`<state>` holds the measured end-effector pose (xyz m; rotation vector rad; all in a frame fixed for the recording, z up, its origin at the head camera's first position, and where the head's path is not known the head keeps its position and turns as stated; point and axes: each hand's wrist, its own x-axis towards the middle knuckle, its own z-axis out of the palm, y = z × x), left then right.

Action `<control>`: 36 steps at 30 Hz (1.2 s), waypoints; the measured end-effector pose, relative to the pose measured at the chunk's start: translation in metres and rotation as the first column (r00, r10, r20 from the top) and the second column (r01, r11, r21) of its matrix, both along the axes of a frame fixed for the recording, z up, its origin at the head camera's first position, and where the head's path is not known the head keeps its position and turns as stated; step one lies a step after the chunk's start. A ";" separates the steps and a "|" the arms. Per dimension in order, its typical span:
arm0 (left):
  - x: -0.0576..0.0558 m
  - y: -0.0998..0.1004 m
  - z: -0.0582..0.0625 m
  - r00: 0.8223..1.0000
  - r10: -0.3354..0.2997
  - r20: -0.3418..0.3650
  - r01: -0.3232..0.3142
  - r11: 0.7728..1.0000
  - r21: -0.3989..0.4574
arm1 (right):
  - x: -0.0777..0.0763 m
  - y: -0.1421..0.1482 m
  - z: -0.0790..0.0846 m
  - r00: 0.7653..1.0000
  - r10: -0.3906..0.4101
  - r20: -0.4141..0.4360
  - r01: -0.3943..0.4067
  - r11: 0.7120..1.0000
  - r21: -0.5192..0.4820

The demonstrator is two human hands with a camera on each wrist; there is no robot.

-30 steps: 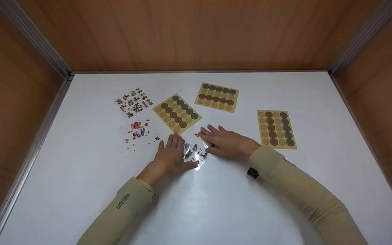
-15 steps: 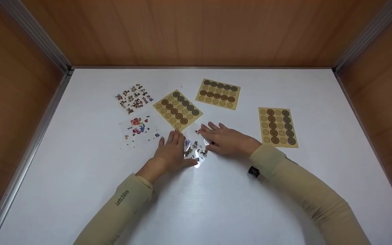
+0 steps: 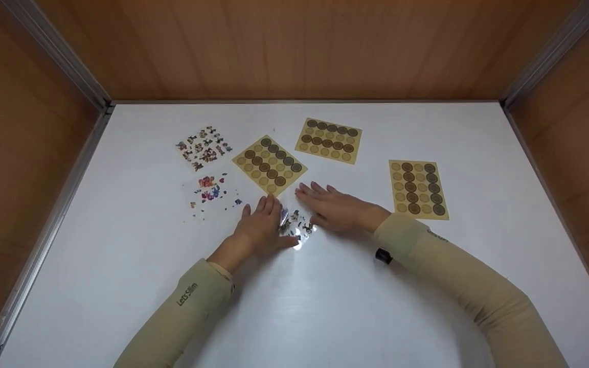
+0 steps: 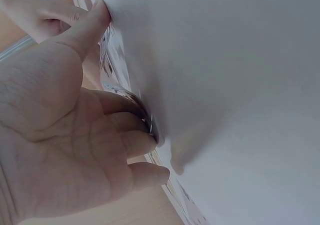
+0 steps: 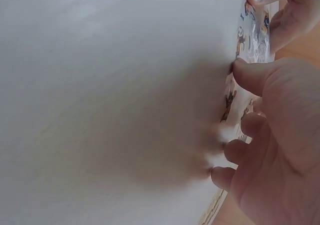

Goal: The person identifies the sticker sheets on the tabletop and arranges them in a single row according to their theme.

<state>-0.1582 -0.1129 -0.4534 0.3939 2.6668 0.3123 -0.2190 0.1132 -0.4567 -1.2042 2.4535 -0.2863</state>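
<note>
A clear sticker sheet (image 3: pixel 297 227) printed with small figures lies on the white table between my two hands, bowed up in places. My left hand (image 3: pixel 256 232) rests on its left side, fingers extended and thumb on the near corner. From the right, my right hand (image 3: pixel 340 208) presses its far right part with spread fingertips. The right wrist view shows the right thumb (image 5: pixel 252 77) touching the sheet's edge, with colourful figures (image 5: pixel 242 32) beside it. In the left wrist view, the left thumb (image 4: pixel 95 22) touches the sheet's corner. The fingers hide parts of the sheet.
Beyond the hands lie tan sheets of round stickers, one (image 3: pixel 270 164) near the left fingertips, one (image 3: pixel 328 140) farther back, one (image 3: pixel 418 189) at right. Two clear sticker sheets, one with figures (image 3: pixel 203 148) and one multicoloured (image 3: pixel 211 193), lie at left. Wooden walls (image 3: pixel 299 51) enclose the table.
My right fingers have slid slightly left and away from me, covering the small orange figure that showed beside them. The left hand has barely moved. The head view has shifted slightly.
</note>
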 end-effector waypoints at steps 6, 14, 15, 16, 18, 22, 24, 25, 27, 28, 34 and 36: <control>0.000 -0.003 -0.005 1.000 0.001 0.006 -0.001 1.000 0.024 | -0.004 -0.010 0.007 1.000 0.005 0.007 -0.005 1.000 0.005; 0.006 -0.011 -0.008 1.000 0.026 0.010 -0.027 0.998 0.058 | -0.008 -0.031 0.011 0.998 0.029 0.056 -0.033 0.997 0.070; 0.006 -0.011 -0.007 1.000 0.022 0.009 -0.023 0.998 0.063 | -0.008 -0.031 0.011 0.997 0.018 0.069 -0.023 0.997 0.071; 0.006 -0.010 -0.007 1.000 0.017 0.008 -0.017 0.998 0.067 | -0.008 -0.032 0.011 0.997 0.010 0.079 -0.015 0.998 0.068; 0.006 -0.009 -0.006 1.000 0.007 0.002 -0.007 0.997 0.073 | -0.008 -0.032 0.012 0.996 -0.010 0.093 0.005 0.999 0.050; 0.004 -0.006 -0.005 1.000 -0.010 -0.015 0.011 0.997 0.076 | -0.009 -0.031 0.015 0.995 -0.034 0.098 0.035 0.999 -0.003; 0.003 -0.005 -0.004 0.999 -0.020 -0.038 0.023 0.996 0.086 | -0.010 -0.030 0.016 0.996 -0.030 0.083 0.032 0.999 -0.017; 0.002 -0.004 -0.004 0.998 -0.025 -0.051 0.030 0.996 0.089 | -0.010 -0.030 0.016 0.997 -0.024 0.077 0.026 0.999 -0.023; 0.001 -0.003 -0.004 0.996 -0.039 -0.080 0.047 0.995 0.093 | -0.010 -0.028 0.017 0.997 -0.014 0.071 0.017 0.999 -0.033; 0.000 -0.002 -0.004 0.995 -0.046 -0.093 0.055 0.994 0.096 | -0.009 -0.027 0.018 0.997 -0.013 0.072 0.016 0.999 -0.038; -0.002 0.004 -0.002 0.988 -0.071 -0.134 0.085 0.991 0.100 | -0.008 -0.020 0.022 0.989 -0.037 0.141 0.051 0.994 -0.100; -0.002 0.005 -0.001 0.986 -0.076 -0.149 0.090 0.992 0.090 | -0.007 -0.018 0.022 0.986 -0.049 0.158 0.067 0.992 -0.109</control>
